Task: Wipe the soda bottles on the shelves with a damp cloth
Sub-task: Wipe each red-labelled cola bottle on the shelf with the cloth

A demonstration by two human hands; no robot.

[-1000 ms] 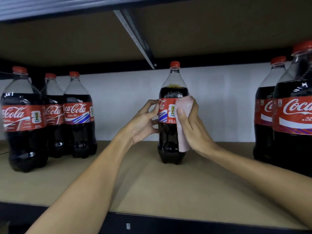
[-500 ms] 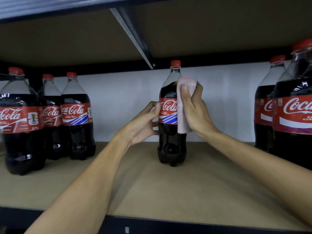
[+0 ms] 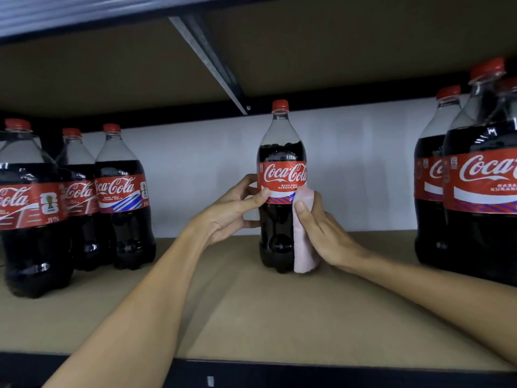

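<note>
The left forearm and the right forearm are bare along their whole visible length, slender, narrowing toward the wrists; the left hand and the right hand are bare too; the nails that show, on the left thumb and one right finger, are short and plain.

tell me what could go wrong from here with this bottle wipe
1. The middle bottle stands tall and alone. The right hand pushes the pink cloth against its lower side, so it might tip if the left hand, gripping at the label, slackens.
2. The cloth reaches down almost to the shelf board and, being damp, could wet it.
</note>
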